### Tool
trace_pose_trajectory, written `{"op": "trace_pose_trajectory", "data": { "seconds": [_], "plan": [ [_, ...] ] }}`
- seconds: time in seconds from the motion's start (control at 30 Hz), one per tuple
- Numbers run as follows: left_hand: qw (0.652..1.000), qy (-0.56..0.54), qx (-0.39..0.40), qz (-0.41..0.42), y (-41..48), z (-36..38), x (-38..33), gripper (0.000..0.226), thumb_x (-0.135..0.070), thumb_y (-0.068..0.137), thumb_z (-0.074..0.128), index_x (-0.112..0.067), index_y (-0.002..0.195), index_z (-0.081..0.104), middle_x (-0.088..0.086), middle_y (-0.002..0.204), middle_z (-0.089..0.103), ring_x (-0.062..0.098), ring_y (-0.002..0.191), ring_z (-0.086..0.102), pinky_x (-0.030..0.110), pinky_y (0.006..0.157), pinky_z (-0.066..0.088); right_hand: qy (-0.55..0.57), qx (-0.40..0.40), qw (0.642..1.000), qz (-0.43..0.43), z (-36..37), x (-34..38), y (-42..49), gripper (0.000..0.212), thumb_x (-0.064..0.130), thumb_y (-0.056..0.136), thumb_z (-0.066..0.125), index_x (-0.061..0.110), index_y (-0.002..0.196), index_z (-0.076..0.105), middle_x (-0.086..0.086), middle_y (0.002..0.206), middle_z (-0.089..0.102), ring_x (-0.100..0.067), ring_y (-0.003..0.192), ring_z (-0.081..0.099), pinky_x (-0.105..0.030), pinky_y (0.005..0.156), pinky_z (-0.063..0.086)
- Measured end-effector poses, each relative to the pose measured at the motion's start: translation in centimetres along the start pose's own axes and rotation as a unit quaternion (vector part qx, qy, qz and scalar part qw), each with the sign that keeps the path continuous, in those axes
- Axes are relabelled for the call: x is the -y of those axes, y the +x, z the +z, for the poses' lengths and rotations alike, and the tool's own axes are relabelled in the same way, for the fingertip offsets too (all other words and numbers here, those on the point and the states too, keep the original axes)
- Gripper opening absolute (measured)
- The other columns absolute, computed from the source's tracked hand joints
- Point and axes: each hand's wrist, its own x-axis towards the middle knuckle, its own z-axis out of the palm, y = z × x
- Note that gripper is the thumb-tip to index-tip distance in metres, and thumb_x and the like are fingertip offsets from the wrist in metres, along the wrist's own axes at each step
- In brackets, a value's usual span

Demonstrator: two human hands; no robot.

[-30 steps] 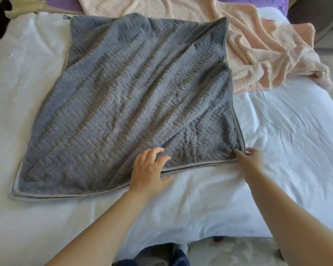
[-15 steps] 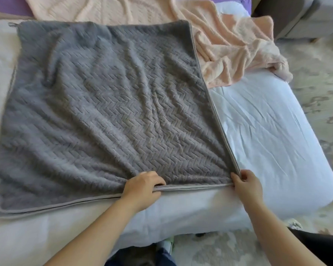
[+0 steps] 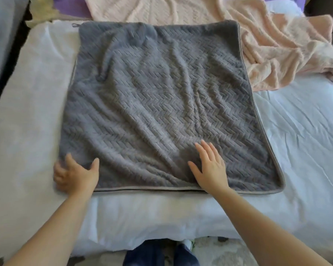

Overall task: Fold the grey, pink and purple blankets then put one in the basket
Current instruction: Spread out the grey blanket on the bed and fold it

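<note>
Grey herringbone blanket (image 3: 161,104) lies folded flat mid-bed. The left hand (image 3: 75,171) curls round its 7 o'clock corner, probably to lift it for the next fold. The right hand (image 3: 210,166), fingers spread wide, pins the 5 o'clock creases. The pink blanket (image 3: 267,45) waits at 1 o'clock.

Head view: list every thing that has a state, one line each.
grey blanket, doubled over, lying flat on the bed, wrinkled.
pink blanket, unfolded, crumpled beyond the grey one.
purple blanket, mostly hidden; fold cannot be told.
left hand, on the grey blanket's near left corner; grip blurred.
right hand, fingers straight, flat on the grey blanket.
white sheet, creased.
</note>
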Motion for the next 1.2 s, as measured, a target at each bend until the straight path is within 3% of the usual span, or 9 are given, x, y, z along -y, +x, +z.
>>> {"op": "trace_pose_trajectory", "data": {
  "seconds": [0.1, 0.2, 0.4, 0.53, 0.7, 0.83, 1.0, 1.1, 1.2],
  "plan": [
    [0.989, 0.0, 0.062, -0.135, 4.5, -0.1, 2.5, 0.074, -0.053, 0.081, 0.065, 0.002, 0.128, 0.046, 0.029, 0.133, 0.046, 0.048, 0.122, 0.043, 0.054, 0.101, 0.038, -0.036, 0.015, 0.999, -0.02, 2.8, 2.5, 0.6, 0.061, 0.058, 0.095, 0.033, 0.036, 0.15, 0.016, 0.011, 0.16, 0.007, -0.016, 0.148, -0.002, -0.037, 0.118, -0.001],
    [0.983, -0.008, 0.112, -0.142, 7.4, -0.1, 4.7, 0.07, -0.062, 0.083, 0.055, -0.001, 0.117, 0.053, 0.025, 0.119, 0.057, 0.046, 0.11, 0.052, 0.052, 0.094, 0.043, -0.074, 0.022, 0.997, -0.014, 4.9, 4.7, 0.8, 0.062, 0.065, 0.093, 0.017, 0.042, 0.149, 0.01, 0.016, 0.158, 0.0, -0.015, 0.148, -0.006, -0.039, 0.119, -0.007],
    [0.969, -0.132, 0.207, 0.024, 9.4, -1.5, 6.7, 0.042, -0.047, 0.091, 0.054, -0.006, 0.081, 0.052, 0.018, 0.091, 0.059, 0.036, 0.092, 0.057, 0.038, 0.071, 0.04, -0.127, 0.034, 0.991, -0.01, 6.3, 7.3, -0.2, 0.061, 0.066, 0.09, 0.01, 0.047, 0.147, -0.004, 0.016, 0.157, -0.005, -0.011, 0.146, -0.013, -0.042, 0.119, -0.006],
    [0.908, -0.286, 0.308, 0.004, 8.9, -2.1, 6.6, 0.031, -0.052, 0.091, 0.051, -0.022, 0.086, 0.052, -0.005, 0.088, 0.057, 0.012, 0.084, 0.054, 0.031, 0.074, 0.042, -0.144, 0.04, 0.989, 0.022, 6.2, 8.3, -0.5, 0.06, 0.066, 0.09, 0.011, 0.049, 0.143, -0.011, 0.014, 0.159, -0.007, -0.01, 0.146, -0.015, -0.041, 0.119, -0.008],
    [0.934, -0.275, 0.201, 0.105, 10.1, -2.9, 7.4, 0.048, -0.041, 0.089, 0.061, -0.022, 0.057, 0.029, -0.009, 0.05, 0.028, 0.007, 0.047, 0.025, 0.02, 0.045, 0.023, -0.157, 0.029, 0.987, 0.002, 6.5, 10.3, 0.1, 0.058, 0.067, 0.092, 0.01, 0.051, 0.143, -0.013, 0.016, 0.157, -0.012, -0.011, 0.146, -0.017, -0.042, 0.119, -0.008],
    [0.956, -0.112, 0.185, 0.196, 11.3, -3.4, 11.3, 0.053, -0.022, 0.086, 0.069, -0.017, 0.059, 0.024, -0.002, 0.053, 0.023, 0.017, 0.05, 0.025, 0.03, 0.049, 0.024, -0.204, 0.086, 0.975, -0.022, 7.8, 11.0, -0.7, 0.062, 0.069, 0.089, 0.004, 0.047, 0.145, -0.013, 0.015, 0.159, -0.012, -0.01, 0.143, -0.024, -0.04, 0.118, -0.012],
    [0.958, -0.095, 0.223, 0.152, 12.0, -2.8, 10.7, 0.047, -0.033, 0.084, 0.069, -0.009, 0.062, 0.035, 0.005, 0.055, 0.038, 0.026, 0.055, 0.042, 0.033, 0.052, 0.031, -0.167, 0.07, 0.983, -0.019, 7.4, 11.5, -0.1, 0.063, 0.071, 0.089, 0.006, 0.049, 0.145, -0.009, 0.014, 0.158, -0.007, -0.012, 0.146, -0.016, -0.042, 0.119, -0.01],
    [0.948, -0.165, 0.261, 0.077, 13.3, -2.1, 8.0, 0.064, -0.055, 0.083, 0.061, 0.007, 0.099, 0.052, 0.02, 0.086, 0.059, 0.042, 0.096, 0.057, 0.042, 0.071, 0.045, -0.127, 0.026, 0.991, -0.022, 6.6, 12.5, 3.6, 0.06, 0.069, 0.092, 0.009, 0.047, 0.147, -0.003, 0.015, 0.158, -0.009, -0.01, 0.146, -0.018, -0.036, 0.117, -0.016],
    [0.941, -0.215, 0.256, 0.044, 15.8, -0.9, 3.8, 0.084, -0.064, 0.082, 0.057, 0.006, 0.127, 0.043, 0.03, 0.131, 0.047, 0.044, 0.121, 0.045, 0.055, 0.101, 0.038, -0.104, -0.005, 0.995, -0.011, 6.5, 13.8, 8.5, 0.062, 0.065, 0.093, 0.011, 0.041, 0.15, 0.0, 0.017, 0.156, -0.012, -0.008, 0.145, -0.02, -0.035, 0.117, -0.016]
  ]
}}
